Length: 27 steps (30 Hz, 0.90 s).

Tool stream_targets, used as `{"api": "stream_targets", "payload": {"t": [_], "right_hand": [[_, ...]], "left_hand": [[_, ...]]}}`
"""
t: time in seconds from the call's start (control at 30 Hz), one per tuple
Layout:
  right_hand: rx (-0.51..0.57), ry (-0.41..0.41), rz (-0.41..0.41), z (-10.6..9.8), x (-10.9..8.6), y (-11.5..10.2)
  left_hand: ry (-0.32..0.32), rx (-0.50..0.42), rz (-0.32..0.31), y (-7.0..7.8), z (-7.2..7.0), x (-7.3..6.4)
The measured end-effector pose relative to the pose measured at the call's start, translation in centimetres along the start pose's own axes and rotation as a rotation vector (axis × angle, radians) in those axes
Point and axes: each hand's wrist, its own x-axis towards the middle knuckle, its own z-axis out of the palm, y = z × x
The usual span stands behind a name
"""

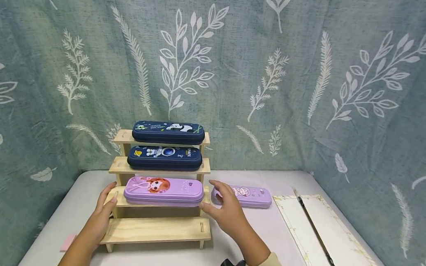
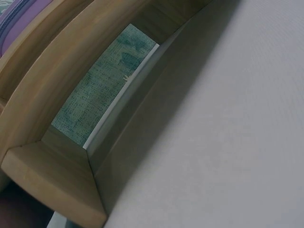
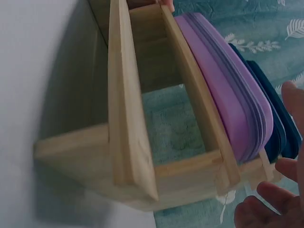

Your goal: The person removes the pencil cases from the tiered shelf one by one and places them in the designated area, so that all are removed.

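A four-step wooden rack (image 1: 154,230) stands on the table. On its third step from the top lies a purple pencil case (image 1: 179,192) with a red-haired girl on the lid. My left hand (image 1: 99,215) is at that step's left end, its fingertips right at the board's edge. My right hand (image 1: 227,212) is spread beside the case's right end, thumb near its front corner. In the right wrist view, the right-hand fingers (image 3: 266,204) stand apart from the purple case (image 3: 223,85). Two navy cases, one with a panda (image 1: 168,132) and one with an astronaut (image 1: 164,157), lie on the upper steps.
Behind my right hand, a lilac pencil case (image 1: 253,197) lies on the table, partly hidden. To the right, a brush (image 1: 317,231) rests on a bordered paper sheet (image 1: 301,246). Something pink (image 1: 67,242) lies by my left forearm. A leaf-patterned curtain (image 1: 231,80) surrounds the table.
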Motion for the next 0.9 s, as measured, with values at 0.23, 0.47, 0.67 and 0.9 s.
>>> {"api": "stream_targets", "payload": {"t": [0.23,0.47,0.67,0.9], "right_hand": [[-0.07,-0.008,-0.028,1.5,0.4,-1.8],[-0.154,-0.017,-0.004,2.7,1.0,-2.7],[-0.181,-0.014,0.049,3.3,1.3,-2.6],[-0.209,0.009,0.046,3.9,1.6,-2.1]], "left_hand": [[0.001,0.004,-0.009,0.2,0.1,0.1],[0.005,0.007,0.005,0.3,0.2,-0.2],[0.004,-0.015,0.004,0.2,0.4,-0.1],[0.011,0.005,-0.002,-0.1,0.1,0.2]]}}
